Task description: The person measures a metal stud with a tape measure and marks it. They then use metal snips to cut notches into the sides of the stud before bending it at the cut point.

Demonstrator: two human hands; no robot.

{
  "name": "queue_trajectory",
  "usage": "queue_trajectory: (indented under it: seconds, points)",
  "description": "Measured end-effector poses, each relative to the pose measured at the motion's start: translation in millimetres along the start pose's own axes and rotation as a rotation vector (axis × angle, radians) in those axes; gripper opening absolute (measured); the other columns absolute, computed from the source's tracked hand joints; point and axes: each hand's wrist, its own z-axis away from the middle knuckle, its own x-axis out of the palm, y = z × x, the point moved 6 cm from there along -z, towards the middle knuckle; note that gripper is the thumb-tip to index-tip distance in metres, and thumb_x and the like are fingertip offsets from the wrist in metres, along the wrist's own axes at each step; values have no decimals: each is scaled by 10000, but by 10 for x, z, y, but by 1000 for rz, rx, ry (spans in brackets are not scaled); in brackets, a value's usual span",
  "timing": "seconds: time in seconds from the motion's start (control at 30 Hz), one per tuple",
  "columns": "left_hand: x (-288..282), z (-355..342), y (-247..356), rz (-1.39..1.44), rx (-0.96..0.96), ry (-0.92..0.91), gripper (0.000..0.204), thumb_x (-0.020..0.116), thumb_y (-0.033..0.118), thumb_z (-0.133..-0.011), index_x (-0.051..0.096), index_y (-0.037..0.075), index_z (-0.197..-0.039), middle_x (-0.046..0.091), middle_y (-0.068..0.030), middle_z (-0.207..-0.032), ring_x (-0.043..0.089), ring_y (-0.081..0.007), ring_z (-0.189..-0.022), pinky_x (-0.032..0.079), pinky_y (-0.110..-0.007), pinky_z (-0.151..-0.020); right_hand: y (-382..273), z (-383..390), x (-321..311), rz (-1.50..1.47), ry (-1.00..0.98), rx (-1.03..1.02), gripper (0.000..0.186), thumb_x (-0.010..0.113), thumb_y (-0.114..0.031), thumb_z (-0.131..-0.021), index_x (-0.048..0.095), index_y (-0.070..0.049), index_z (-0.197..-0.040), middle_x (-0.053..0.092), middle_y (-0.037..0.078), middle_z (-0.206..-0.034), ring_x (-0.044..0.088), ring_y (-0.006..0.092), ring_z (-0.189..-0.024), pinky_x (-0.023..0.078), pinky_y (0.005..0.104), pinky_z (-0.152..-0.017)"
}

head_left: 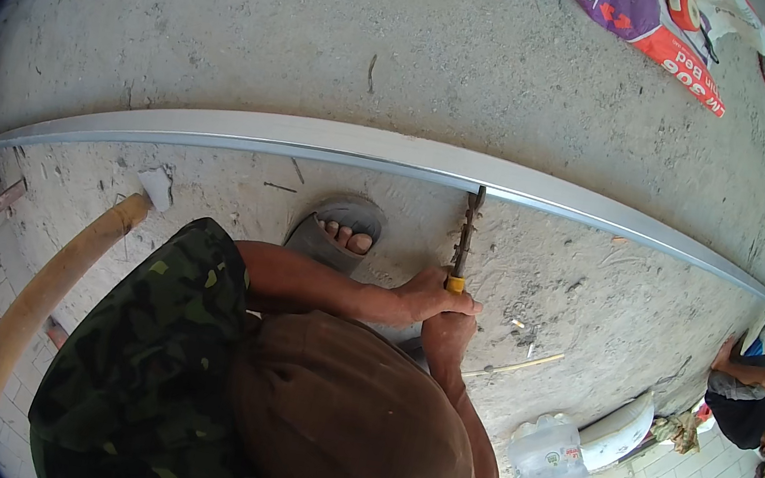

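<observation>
A long silvery metal profile [385,148] lies on the dusty floor and spans the view, bent by the lens. A dark, narrow metal hand tool [467,236] with a yellow grip has its tip at the profile's near edge; its exact kind is hard to make out. My left hand [428,299] is closed about the yellow grip. Just below, my right hand [450,332] is closed at the handle end, partly hidden by the left. A camouflage sleeve [151,353] covers my upper left arm. Between my arms rises a rounded form in brown cloth [357,421].
A sandalled foot [339,233] stands near the profile. At left lies a thick wooden handle [52,290]. A clear plastic jug [550,473] and a white basin-like object [617,433] are lower right. Another person [744,393] crouches far right. A purple-and-red bag [637,25] lies top right.
</observation>
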Motion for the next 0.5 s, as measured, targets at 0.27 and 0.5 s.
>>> queue_trajectory:
  seconds: [0.27,0.5]
  points:
    - [-191,392,334,-291,5,-182,546,720,513,-825,631,30,-1063,638,-76,-906,602,-167,-882,474,-329,-777,-234,74,-121,68,-71,-34,269,570,-144,-858,539,8,-1078,641,295,-914,598,530,-838,459,591,-724]
    - [-475,1102,2147,-1606,1121,654,633,819,307,-721,574,22,-1231,625,-181,-1138,621,-363,-1010,475,-451,-935,-75,80,-190,-83,-40,2,553,616,-99,-803,434,30,-1309,615,349,-1036,576,519,-1015,454,546,-851]
